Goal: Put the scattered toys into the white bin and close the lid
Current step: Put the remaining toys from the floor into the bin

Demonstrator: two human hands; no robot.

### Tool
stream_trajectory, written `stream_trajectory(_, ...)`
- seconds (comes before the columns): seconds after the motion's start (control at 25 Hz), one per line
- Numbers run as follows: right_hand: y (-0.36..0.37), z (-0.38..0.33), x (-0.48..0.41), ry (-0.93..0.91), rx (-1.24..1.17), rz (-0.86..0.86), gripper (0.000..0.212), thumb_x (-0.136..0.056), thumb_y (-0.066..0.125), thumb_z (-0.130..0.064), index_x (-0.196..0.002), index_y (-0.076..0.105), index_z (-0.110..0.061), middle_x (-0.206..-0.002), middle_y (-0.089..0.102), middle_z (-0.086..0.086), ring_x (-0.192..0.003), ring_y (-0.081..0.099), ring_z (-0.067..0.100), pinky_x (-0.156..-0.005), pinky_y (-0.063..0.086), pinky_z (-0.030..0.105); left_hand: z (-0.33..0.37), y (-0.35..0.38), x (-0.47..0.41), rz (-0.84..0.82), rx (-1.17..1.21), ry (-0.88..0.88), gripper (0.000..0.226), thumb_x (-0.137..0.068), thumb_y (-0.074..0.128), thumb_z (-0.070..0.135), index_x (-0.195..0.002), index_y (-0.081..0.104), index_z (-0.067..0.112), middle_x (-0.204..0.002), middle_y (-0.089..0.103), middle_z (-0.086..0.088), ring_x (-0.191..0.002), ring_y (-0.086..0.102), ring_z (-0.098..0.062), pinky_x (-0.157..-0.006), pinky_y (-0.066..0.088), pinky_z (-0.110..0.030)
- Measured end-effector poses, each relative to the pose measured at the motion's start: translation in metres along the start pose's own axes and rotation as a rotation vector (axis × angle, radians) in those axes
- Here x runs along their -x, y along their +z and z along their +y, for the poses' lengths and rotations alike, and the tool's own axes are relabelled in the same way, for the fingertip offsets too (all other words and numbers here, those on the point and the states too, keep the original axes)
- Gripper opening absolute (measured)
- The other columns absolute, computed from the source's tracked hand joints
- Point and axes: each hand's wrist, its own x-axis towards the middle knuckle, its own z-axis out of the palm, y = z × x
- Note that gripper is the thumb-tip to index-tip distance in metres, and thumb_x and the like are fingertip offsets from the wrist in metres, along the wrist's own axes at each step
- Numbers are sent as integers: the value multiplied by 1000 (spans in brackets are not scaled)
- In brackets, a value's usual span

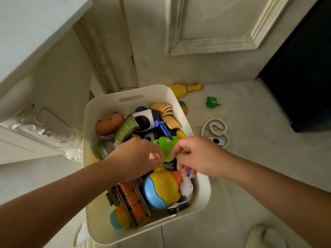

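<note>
**Hidden and cut-off parts**

The bright green plastic frog toy (165,143) is partly covered by the left hand (136,154) and the right hand (198,154); whether it is gripped by either cannot be told. A thin blue stick (189,171) is mostly concealed among the right fingers. The rainbow-striped toy (184,107) and yellow rubber chicken (186,88) are partly blocked by the white plastic bin (111,97). Both forearms are cut off by the picture's edges.
</note>
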Motion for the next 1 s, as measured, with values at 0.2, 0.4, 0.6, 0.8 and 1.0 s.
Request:
stream_trajectory(0.2, -42, 70, -42, -23, -83, 744, 23, -92, 50, -13, -91, 61, -33, -72, 60, -6, -65, 58, 20, -60, 49, 35, 19, -7, -36, 444, 214, 169, 13, -89, 63, 22, -96, 73, 26, -79, 66, 12, -72, 60, -2, -58, 41, -6)
stream_trajectory(0.4, -64, 168, -82, 305, 187, 571, 29, -95, 52, -16, -122, 62, -14, -123, 62, 9, -111, 58, 27, -88, 43, 30, 37, -16, -81, 464, 230, 311, 17, -90, 60, 16, -102, 69, 25, -92, 63, 8, -71, 59, -9, -63, 41, -10)
stream_trajectory(0.6, -59, 210, -105, 362, 529, 328, 33, -92, 52, -16, -125, 57, -12, -127, 55, 14, -115, 51, 33, -90, 44, 37, 41, -22, -107, 398, 275, 304, 20, -91, 61, 11, -104, 69, 24, -95, 64, 4, -81, 60, -10, -66, 42, -7)
stream_trajectory(0.8, -50, 216, -115, 375, 707, 221, 35, -89, 57, -15, -122, 48, -11, -127, 43, 11, -113, 45, 29, -85, 42, 34, 27, -25, -117, 415, 328, 236, 23, -90, 63, 10, -102, 69, 28, -100, 67, 8, -82, 63, -13, -63, 44, -11)
stream_trajectory(1.0, -61, 209, -121, 322, 441, 299, 27, -84, 64, -18, -98, 41, -12, -96, 48, 8, -87, 50, 25, -63, 38, 30, 28, -24, -124, 413, 328, 205, 23, -89, 64, 9, -103, 70, 27, -99, 66, 12, -79, 61, -12, -65, 42, -9)
